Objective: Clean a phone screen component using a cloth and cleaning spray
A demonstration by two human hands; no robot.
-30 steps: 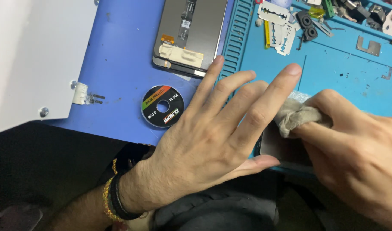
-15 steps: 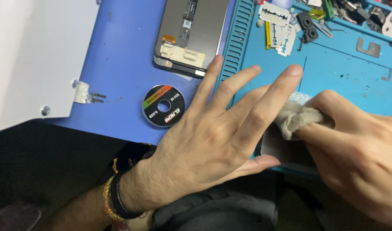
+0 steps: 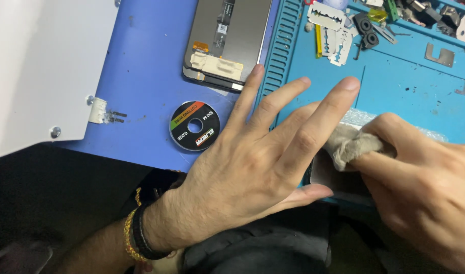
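Right now, wiping a dark flat panel at the near edge of the teal mat.

My left hand (image 3: 242,172) lies spread flat, fingers open, pinning the dark panel (image 3: 326,175) at the teal mat's (image 3: 405,86) near edge; my right hand (image 3: 425,187) pinches a wadded grey cloth (image 3: 351,144) against it. I judge the wipe midway: much of the panel sits hidden under my hands. A wire spool (image 3: 195,126) rests beside, on the blue mat (image 3: 151,66).

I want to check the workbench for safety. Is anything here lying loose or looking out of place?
Yes. Several bare razor blades lie loose and overlapping at the top of the teal mat, not in any holder. The left hand lies flat below them, and the right hand presses a grey cloth onto a dark flat part.
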